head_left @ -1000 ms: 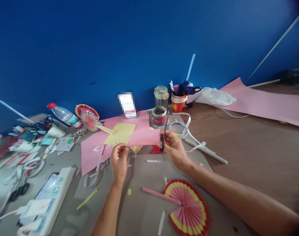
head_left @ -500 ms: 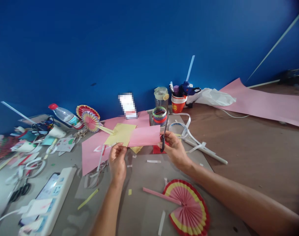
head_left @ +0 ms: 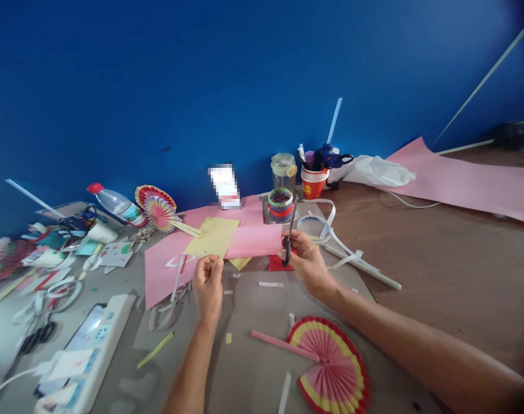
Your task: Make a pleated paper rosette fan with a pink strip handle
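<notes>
My left hand (head_left: 209, 287) is closed in a pinch at the lower right corner of a yellow paper sheet (head_left: 212, 234). Right beside that sheet, a pink paper strip (head_left: 256, 240) stretches across to my right hand (head_left: 310, 261). Fingers of the right hand are wrapped round scissors (head_left: 286, 250), black-handled, blades pointing up at the strip's right end. Whether the blades are on the paper is hard to make out. Nearer me lies a pleated paper fan (head_left: 335, 368), pink with yellow and red bands and a pink stick.
Behind the hands stand a clear cup (head_left: 283, 172), tape rolls (head_left: 280, 206) and a red paper cup (head_left: 314, 183) with tools. A power strip (head_left: 98, 351) lies at left, near a tilted bottle (head_left: 117, 204). White strips (head_left: 271, 284) and scraps are scattered about.
My left fingers have drawn closer together at the yellow sheet's corner. The pink strip's top edge sits slightly lower. My right hand and the scissors have barely moved.
</notes>
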The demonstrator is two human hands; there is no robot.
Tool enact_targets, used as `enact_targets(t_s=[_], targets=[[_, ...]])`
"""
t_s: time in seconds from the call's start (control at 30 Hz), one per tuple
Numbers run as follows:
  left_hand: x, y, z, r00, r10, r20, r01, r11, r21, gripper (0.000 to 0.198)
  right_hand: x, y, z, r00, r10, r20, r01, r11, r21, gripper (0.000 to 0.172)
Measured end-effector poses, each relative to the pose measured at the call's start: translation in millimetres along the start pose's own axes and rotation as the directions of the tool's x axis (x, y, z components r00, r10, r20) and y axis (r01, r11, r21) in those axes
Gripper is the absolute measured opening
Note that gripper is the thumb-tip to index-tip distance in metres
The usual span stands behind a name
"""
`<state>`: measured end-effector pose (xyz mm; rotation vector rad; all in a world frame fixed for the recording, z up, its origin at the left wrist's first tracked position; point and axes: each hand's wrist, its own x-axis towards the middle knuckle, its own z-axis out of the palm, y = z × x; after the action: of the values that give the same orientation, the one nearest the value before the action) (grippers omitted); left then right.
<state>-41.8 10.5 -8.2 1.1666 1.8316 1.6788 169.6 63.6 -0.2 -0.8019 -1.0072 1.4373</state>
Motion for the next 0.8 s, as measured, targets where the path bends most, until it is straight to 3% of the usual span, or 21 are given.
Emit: enact_targets(t_s=[0.1, 0.2, 0.33, 0.53, 0.7, 0.8], targets=[[3, -5, 0.9, 0.999, -0.034, 0.033, 0.036, 0.997, -0.073, 0.036, 0, -1, 0, 1.000, 0.005, -0.006, -0.005, 1.000, 0.001, 0.038], [5, -9, 2.3, 0.995, -0.073, 0.063, 0.082, 0.983, -0.162, 0.032, -1, -3, 1, 1.000, 0.018, -0.007, -0.018, 1.000, 0.004, 0.038], [5, -8, 3.7, 0.997, -0.070, 0.030, 0.075, 0.974, -0.215, 0.029, 0, -1, 1, 1.000, 0.017, -0.001, -0.017, 1.000, 0.005, 0.038], [3, -4, 2.0, 1.000, -0.026, -0.013, 0.024, 0.989, -0.149, 0.022, 0, -1, 1, 1.000, 0.019, -0.011, -0.019, 1.000, 0.012, 0.040], [0, 2, -0.1, 1.000, 0.027, -0.016, -0.027, 1.000, 0.017, 0.045, -1, -3, 1, 1.000, 0.020, -0.009, -0.020, 1.000, 0.008, 0.039], [0, 5, 2.3, 0.997, 0.072, -0.035, -0.069, 0.995, 0.072, 0.021, 0, -4, 1, 1.000, 0.008, -0.006, -0.008, 1.000, 0.003, 0.038]])
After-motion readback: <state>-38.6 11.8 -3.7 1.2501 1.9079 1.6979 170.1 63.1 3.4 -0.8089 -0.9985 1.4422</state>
